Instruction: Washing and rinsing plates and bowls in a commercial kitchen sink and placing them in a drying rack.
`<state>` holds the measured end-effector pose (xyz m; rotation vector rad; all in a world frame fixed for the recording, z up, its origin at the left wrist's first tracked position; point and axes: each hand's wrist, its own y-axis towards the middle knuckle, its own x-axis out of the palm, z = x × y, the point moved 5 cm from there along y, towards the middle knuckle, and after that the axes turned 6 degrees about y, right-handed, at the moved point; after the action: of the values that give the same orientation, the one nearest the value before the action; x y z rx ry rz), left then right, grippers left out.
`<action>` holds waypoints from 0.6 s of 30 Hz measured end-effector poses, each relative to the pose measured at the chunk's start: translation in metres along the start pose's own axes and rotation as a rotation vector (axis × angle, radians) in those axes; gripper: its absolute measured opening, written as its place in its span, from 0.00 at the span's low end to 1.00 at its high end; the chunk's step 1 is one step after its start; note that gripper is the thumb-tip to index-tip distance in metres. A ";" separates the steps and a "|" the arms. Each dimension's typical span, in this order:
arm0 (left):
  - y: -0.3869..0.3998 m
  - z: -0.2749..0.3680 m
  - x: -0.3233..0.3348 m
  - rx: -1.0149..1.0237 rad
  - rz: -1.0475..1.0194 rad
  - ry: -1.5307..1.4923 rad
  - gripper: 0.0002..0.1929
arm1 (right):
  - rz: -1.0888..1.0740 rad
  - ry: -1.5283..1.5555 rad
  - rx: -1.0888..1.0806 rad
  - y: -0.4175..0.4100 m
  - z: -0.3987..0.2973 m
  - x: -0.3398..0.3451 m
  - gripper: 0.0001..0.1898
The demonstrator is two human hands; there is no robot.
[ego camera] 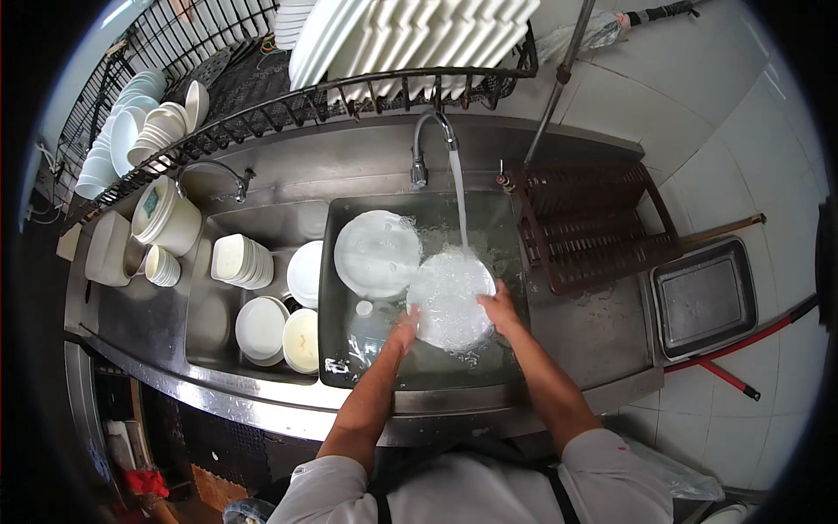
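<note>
Between my two hands is a round white plate (453,308), held by its sides in the water of the right sink basin (419,380). My right hand (500,308) grips its right rim; my left hand (404,329) is at its left rim, partly under water. A stream from the curved chrome faucet (433,118) lands on the plate and froths over it. Another white plate (378,252) lies in the water to the upper left. Near my left hand, a clear plastic bottle (366,334) with a white cap is submerged.
The left basin (209,327) holds stacked bowls (242,261) and plates (260,327). A brown plastic dish rack (596,223) stands right of the water, beyond it a metal tray (706,298). A black wire rack (393,82) with dishes overhangs the back. A white bucket (173,219) sits left.
</note>
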<state>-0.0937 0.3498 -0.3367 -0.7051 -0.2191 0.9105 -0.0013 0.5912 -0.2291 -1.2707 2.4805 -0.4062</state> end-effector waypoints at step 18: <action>-0.041 0.038 0.015 -0.054 -0.176 -0.822 0.37 | -0.115 -0.051 -0.523 -0.140 -0.084 0.089 0.37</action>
<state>-0.0759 0.3628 -0.2833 -0.3181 -1.0201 0.9866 0.0169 0.4479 -0.1125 -1.5914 2.5667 0.2708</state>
